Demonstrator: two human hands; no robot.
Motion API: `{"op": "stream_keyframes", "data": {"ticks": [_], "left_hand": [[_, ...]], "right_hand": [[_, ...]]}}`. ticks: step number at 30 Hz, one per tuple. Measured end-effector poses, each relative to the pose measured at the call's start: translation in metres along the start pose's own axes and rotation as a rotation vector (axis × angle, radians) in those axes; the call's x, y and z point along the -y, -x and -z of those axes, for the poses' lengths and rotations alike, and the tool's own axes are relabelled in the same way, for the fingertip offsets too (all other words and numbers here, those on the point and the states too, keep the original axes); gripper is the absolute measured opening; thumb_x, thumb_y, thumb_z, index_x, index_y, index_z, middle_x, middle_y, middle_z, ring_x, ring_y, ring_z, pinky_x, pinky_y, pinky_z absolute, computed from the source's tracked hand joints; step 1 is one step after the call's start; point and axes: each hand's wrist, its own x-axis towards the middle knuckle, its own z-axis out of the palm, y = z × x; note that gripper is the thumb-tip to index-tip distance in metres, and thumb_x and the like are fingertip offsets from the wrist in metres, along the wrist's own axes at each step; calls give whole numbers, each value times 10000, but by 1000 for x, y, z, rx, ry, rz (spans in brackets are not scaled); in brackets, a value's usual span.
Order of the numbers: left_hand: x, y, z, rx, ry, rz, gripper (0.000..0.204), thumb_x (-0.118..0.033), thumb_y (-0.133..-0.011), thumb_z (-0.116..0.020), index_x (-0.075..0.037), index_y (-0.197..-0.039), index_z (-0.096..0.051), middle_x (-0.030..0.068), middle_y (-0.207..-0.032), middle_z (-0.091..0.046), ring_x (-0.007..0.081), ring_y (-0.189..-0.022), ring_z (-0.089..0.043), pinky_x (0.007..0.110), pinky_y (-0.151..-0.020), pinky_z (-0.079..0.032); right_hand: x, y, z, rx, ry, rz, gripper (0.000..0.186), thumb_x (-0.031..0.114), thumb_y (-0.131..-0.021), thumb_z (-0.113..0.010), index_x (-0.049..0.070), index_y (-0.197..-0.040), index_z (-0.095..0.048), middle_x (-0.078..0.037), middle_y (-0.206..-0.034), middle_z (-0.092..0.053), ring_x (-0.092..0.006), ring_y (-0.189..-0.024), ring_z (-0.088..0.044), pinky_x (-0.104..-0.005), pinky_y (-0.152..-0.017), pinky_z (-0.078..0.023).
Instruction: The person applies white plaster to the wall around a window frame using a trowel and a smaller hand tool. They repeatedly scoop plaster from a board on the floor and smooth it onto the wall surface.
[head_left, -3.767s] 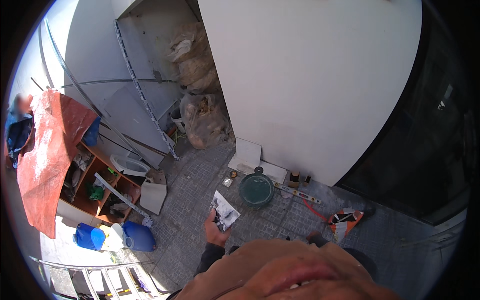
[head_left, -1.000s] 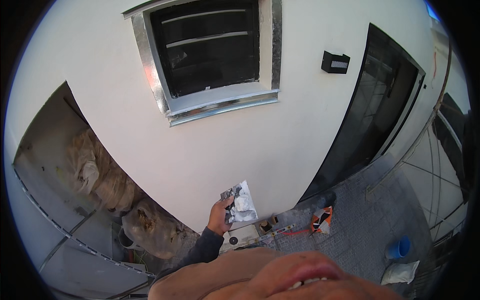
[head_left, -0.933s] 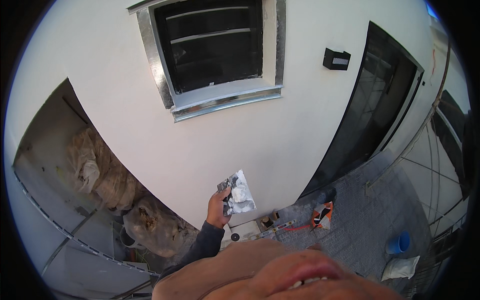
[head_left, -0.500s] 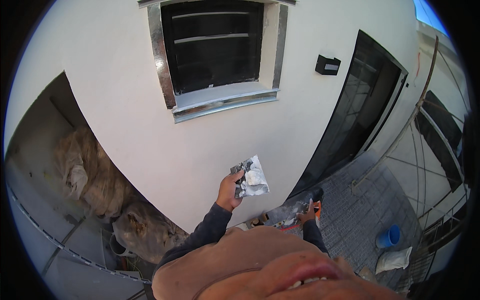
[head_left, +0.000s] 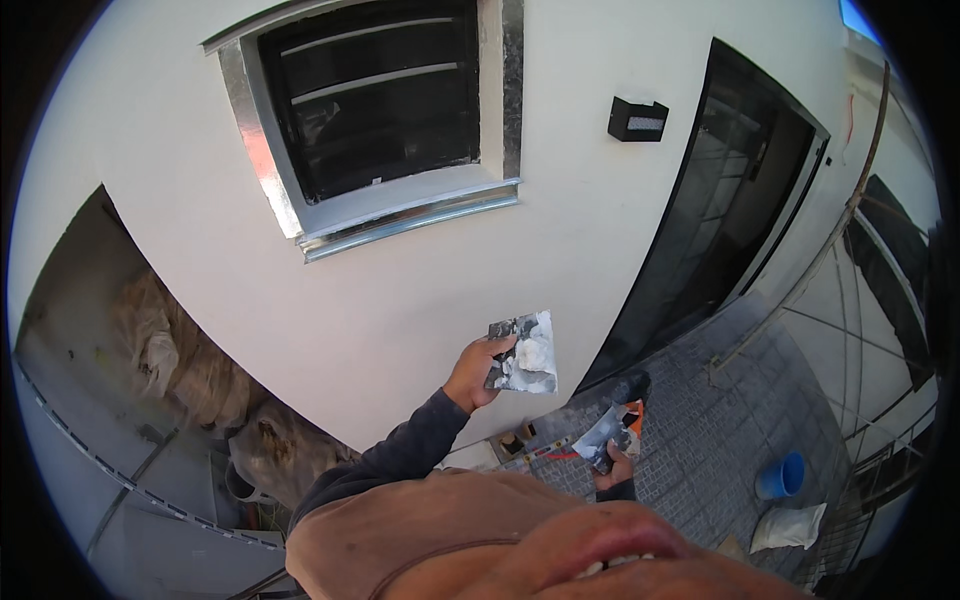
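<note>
My left hand (head_left: 472,376) grips a square, flat filler blade (head_left: 543,360), its thumb over the near edge. Thick white filler is heaped on the blade's face, with dark smears beside the thumb. Lower and to the right, my right hand (head_left: 618,467) is closed around a second filling knife (head_left: 596,436), whose broad metal face carries whitish smears. An orange patch (head_left: 634,413) shows beside that knife; whether it belongs to it I cannot tell. Both tools are held apart from the white wall (head_left: 400,310).
A window with a metal sill (head_left: 410,222) is above left, a black wall lamp (head_left: 638,120) and dark door (head_left: 690,220) to the right. On the paving stand a blue bucket (head_left: 780,476) and white sack (head_left: 788,527). Plastic-wrapped bundles (head_left: 190,360) lie left.
My right hand has turned, bringing the knife's broad face into view. My left hand and its blade have shifted slightly right in the picture. The window has shifted left and down as the view turned.
</note>
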Motion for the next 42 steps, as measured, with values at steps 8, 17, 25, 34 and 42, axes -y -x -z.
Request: {"op": "stream_keyframes", "data": {"ticks": [8,17,25,34,42], "left_hand": [[-5,-19,-46,-49,-79,-119,255,-124,-1004,-620,49,-1191,-618,122,-1059,-720,231,-891,-747,388,-807,-641],[-15,-36,-67,29,-164,-283,205,-110,-999,-610,31,-1145,-636,108,-1027,-718,220,-880,-732,371,-801,-620],[-12,-42,-69,-34,-280,-212,189,-85,-972,-615,36,-1113,-646,96,-1007,-716,182,-846,-717,325,-769,-601],[-18,-53,-52,43,-235,-202,209,-75,-975,-594,45,-1142,-633,106,-990,-721,186,-824,-726,325,-743,-615],[-15,-50,-43,95,-243,-154,213,-72,-973,-593,57,-1135,-645,124,-991,-728,210,-797,-732,333,-747,-616]], "right_hand": [[85,-6,-61,168,724,314,338,-20,-785,-715,52,-1116,-710,-10,-991,-700,-155,-891,-661,-298,-860,-519],[196,76,-229,735,1384,1396,384,-40,-720,-731,90,-1076,-794,-75,-1051,-726,-239,-911,-669,-353,-800,-486],[165,108,-312,864,1881,1583,394,7,-635,-755,160,-994,-806,-9,-973,-736,-244,-936,-640,-395,-817,-452],[157,96,-323,897,2027,1489,365,16,-606,-755,155,-942,-791,5,-1004,-742,-248,-933,-633,-390,-790,-451],[150,115,-340,888,2063,1458,362,16,-614,-758,137,-955,-772,2,-961,-725,-247,-970,-641,-403,-848,-481]]}}
